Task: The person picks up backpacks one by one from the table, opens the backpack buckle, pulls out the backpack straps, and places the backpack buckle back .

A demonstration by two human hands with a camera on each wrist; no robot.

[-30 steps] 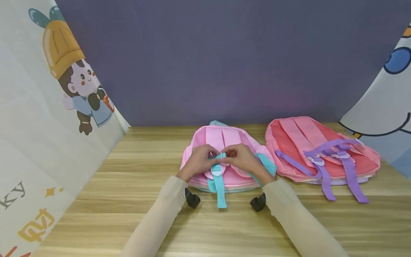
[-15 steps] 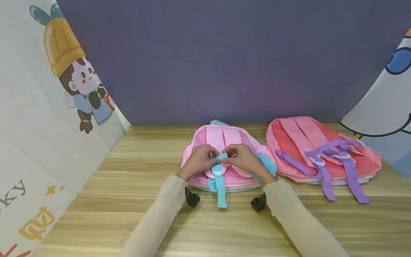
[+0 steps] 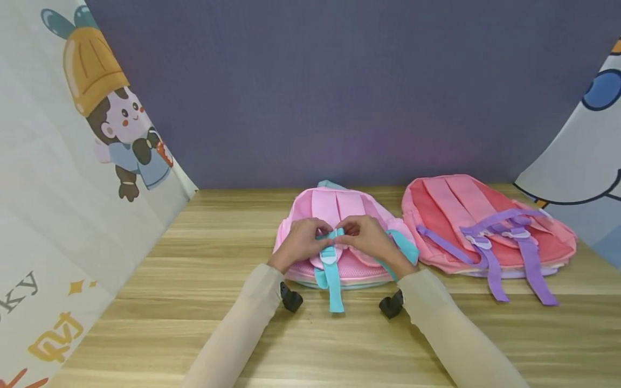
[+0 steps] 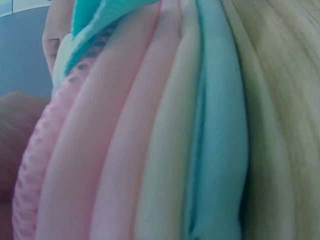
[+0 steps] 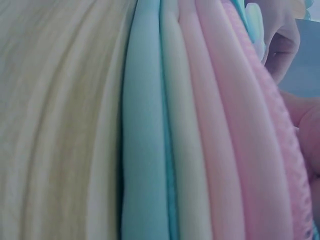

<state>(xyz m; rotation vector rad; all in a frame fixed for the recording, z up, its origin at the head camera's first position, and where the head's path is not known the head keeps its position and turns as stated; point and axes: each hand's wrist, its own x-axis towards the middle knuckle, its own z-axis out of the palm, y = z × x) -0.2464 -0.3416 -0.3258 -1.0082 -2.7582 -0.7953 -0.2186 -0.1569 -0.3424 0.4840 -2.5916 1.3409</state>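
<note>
A pink backpack (image 3: 356,271) lies on the wood-grain table with its shoulder-strap side up. Over its middle, my left hand (image 3: 302,241) pinches a teal webbing strap (image 3: 336,291) from the left between thumb and fingers. Facing it, my right hand (image 3: 367,237) pinches the raised teal piece, its fingertips almost meeting the left ones. Below the fingertips sits a white plastic buckle (image 3: 328,259), and the strap's loose end hangs past the bag's front edge. Both wrist views mostly show the bag's layered side, with a teal panel (image 4: 222,125) next to the table; the fingers are partly hidden.
To the right lies a coral-pink backpack (image 3: 439,226) with purple straps (image 3: 531,272), close against the first bag. Another teal strap (image 3: 404,248) lies beside my right wrist. Black wrist cameras (image 3: 291,298) hang under both wrists. A dark blue-grey wall (image 3: 310,97) stands behind the table.
Both hands stay over the same spot of the strap. The fingertips shift slightly, and the raised teal piece between them changes its angle a little. The bags have not moved.
</note>
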